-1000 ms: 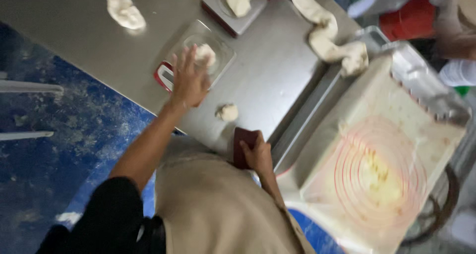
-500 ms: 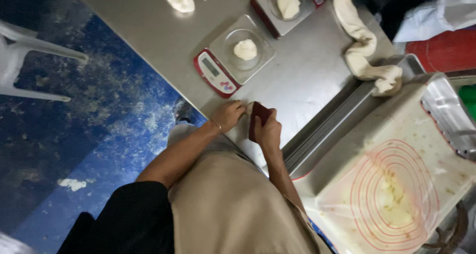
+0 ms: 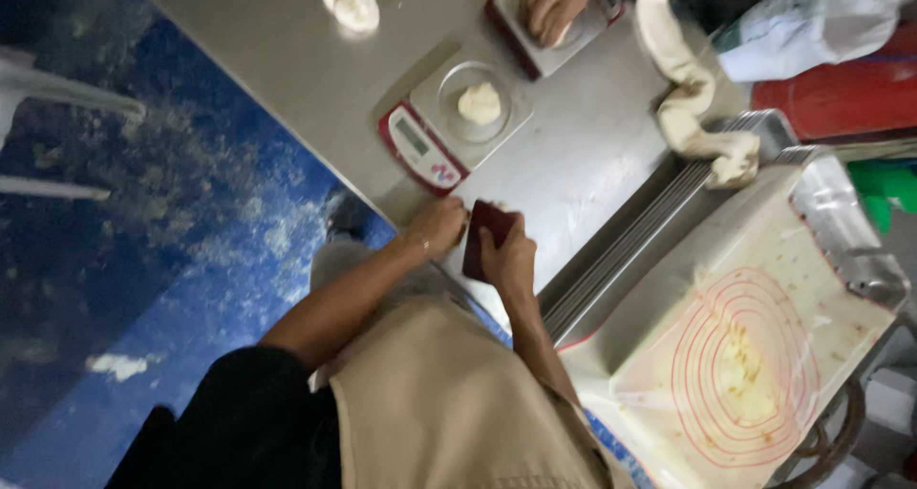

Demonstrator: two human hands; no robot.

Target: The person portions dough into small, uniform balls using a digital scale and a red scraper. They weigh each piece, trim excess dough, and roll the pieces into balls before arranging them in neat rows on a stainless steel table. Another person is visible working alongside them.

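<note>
Worktop [image 3: 287, 78] is bare steel and fills the upper frame; the view has swung since a second ago, so everything sits further right and lower. Big change: left hand [image 3: 437, 225] was up on the dough over the scale a second ago, by half a second ago it had pulled back to the near edge, and it's there now, fingers curled right beside the scraper. Reads as: weighing of that piece done, both hands back at the near edge. Baking mat [image 3: 735, 355], pale with red concentric rings, lies on a tray at lower right with some yellowish crumbs at its centre, untouched across all three frames. Long strip of dough [image 3: 688, 97] trails from the far side down onto the tray stack. Red-and-white digital scale [image 3: 449, 126] carries a clear dish with one small dough ball [image 3: 479, 102], pale, roundish, slightly lumpy, nobody touching it. Second scale further back now has another person's hand [image 3: 554, 2] resting on it, which is new. Loose dough lump [image 3: 349, 0] at the far edge. Right hand [image 3: 506, 260] has its grip closed on the dark red scraper [image 3: 485, 236], flat rectangular blade held on edge against the worktop, same hold throughout. Left grip: half closed; can't tell if it has anything in it.
</note>
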